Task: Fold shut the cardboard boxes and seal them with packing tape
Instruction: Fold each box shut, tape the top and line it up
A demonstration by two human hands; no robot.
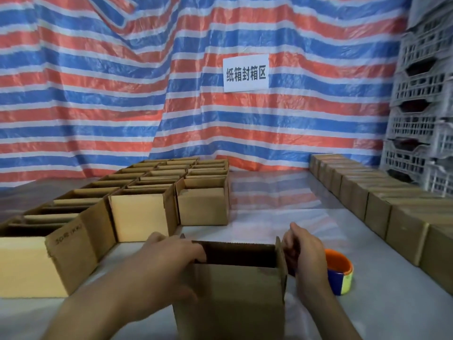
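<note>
One open box (235, 293), fingers (197, 251) gripping both sides

Gripping the open cardboard box (232, 290) at its top edges, left hand (169, 258) on the left side and right hand (306, 251) on the upright right flap, tape roll (342, 273) just beyond on the worktop (282, 204), open boxes (142, 217) massed left, closed boxes (367, 192) lined right.
</note>
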